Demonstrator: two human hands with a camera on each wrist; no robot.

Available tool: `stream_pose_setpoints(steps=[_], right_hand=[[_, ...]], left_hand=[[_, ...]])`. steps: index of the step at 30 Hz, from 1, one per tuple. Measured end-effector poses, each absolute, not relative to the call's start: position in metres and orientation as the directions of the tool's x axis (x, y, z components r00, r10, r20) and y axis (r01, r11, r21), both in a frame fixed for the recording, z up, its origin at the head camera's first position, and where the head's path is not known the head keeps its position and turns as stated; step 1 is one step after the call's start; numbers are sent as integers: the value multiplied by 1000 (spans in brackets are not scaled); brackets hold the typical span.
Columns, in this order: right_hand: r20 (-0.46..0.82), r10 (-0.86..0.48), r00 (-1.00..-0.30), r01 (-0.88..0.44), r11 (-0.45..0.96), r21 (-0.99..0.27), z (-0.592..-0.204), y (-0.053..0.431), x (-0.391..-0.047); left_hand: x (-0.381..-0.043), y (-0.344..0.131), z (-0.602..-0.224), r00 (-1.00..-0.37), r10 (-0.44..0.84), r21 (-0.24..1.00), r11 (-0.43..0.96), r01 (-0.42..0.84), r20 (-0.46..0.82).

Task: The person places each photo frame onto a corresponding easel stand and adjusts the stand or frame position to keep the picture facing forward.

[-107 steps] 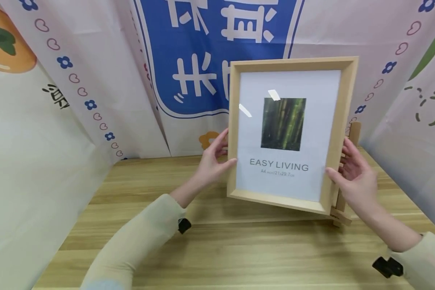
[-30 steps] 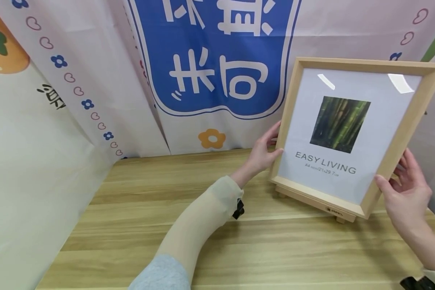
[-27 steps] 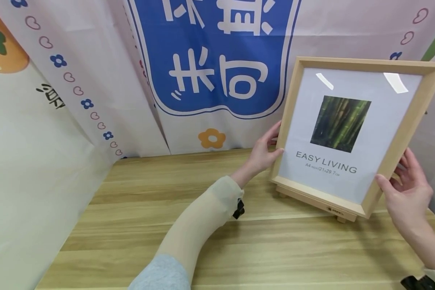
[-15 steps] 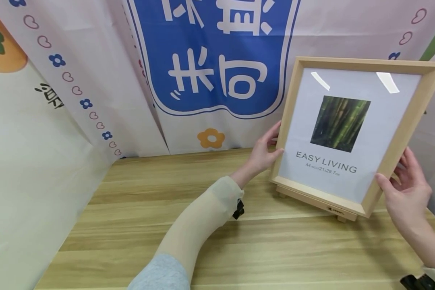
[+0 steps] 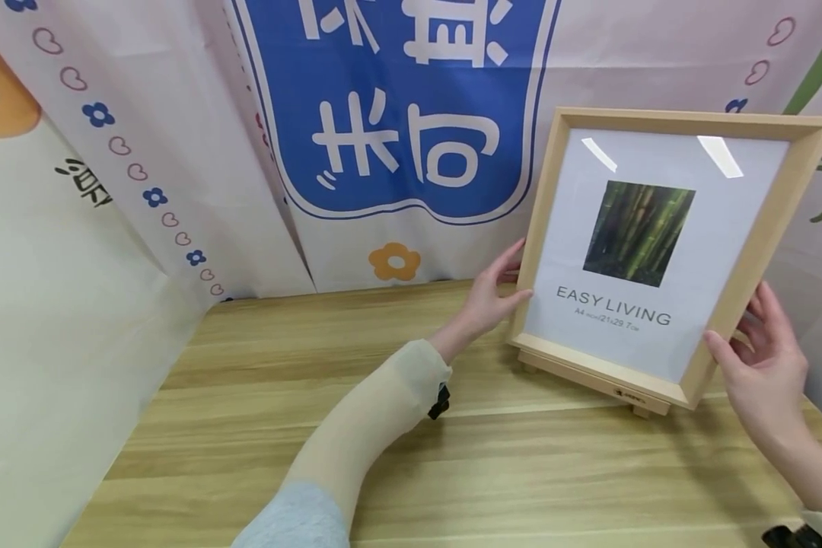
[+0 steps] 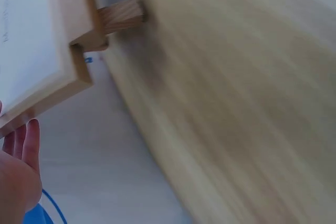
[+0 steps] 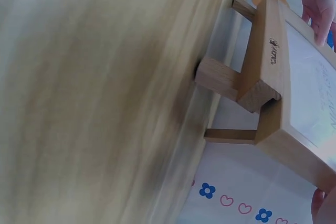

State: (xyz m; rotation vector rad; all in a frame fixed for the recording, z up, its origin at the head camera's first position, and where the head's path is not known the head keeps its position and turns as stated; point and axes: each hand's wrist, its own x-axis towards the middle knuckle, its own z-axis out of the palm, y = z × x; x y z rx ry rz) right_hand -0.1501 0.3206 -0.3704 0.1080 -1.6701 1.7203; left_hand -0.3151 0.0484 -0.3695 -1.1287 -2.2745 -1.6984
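Note:
A pale wooden picture frame with a printed insert reading "EASY LIVING" leans back on a small wooden easel, its bottom edge on the ledge. My left hand holds its left side, thumb at the front edge and fingertips at the side and partly behind. On the opposite side, my right hand grips the lower edge, thumb in front, fingers curled behind. The right wrist view shows the easel's ledge and legs on the table. In the left wrist view, fingers touch the frame's side. Most of the easel is hidden behind the frame.
The wood-grain table reaches back to a printed cloth backdrop with a blue sign and an orange flower. White cloth walls stand at left and right. The easel is near the right side of the table.
Earlier, the frame was farther left, off the ledge, with part of the easel showing beside it. Both hands carried it right onto the easel. Over the last second it stays there; the left hand lowers slightly.

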Motion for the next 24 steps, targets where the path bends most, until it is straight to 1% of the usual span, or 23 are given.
stream_pose_setpoints(steps=[3,6,9,10,13,16,19,22,24], right_hand=[[507,403,-762,-502,128,-855,-375,320,-145],[499,345,-795,-483,137,-865,-384,319,-140],[482,275,-832,-445,188,-876,-397,318,-133],[470,259,-844,-421,224,-879,-402,317,-130],[419,239,-876,-318,366,-874,-416,312,-121],[378,241,-894,-244,446,-861,-425,308,-115],[360,244,-901,-231,431,-872,-429,307,-113],[353,256,-900,-235,397,-887,-432,305,-115],[354,270,-895,-221,421,-880,-433,302,-116]], left_hand=[[-311,41,-378,-718,527,802,109,587,454],[-294,32,-375,-712,561,818,103,566,422],[-280,25,-373,-691,602,817,108,567,400],[-276,22,-373,-684,616,816,114,567,390],[-279,21,-389,-661,653,799,140,585,370],[-286,23,-405,-665,676,802,181,569,319],[-291,27,-418,-679,682,818,209,536,271],[-292,30,-423,-693,675,833,212,511,253],[-291,31,-424,-700,669,842,205,499,252]])
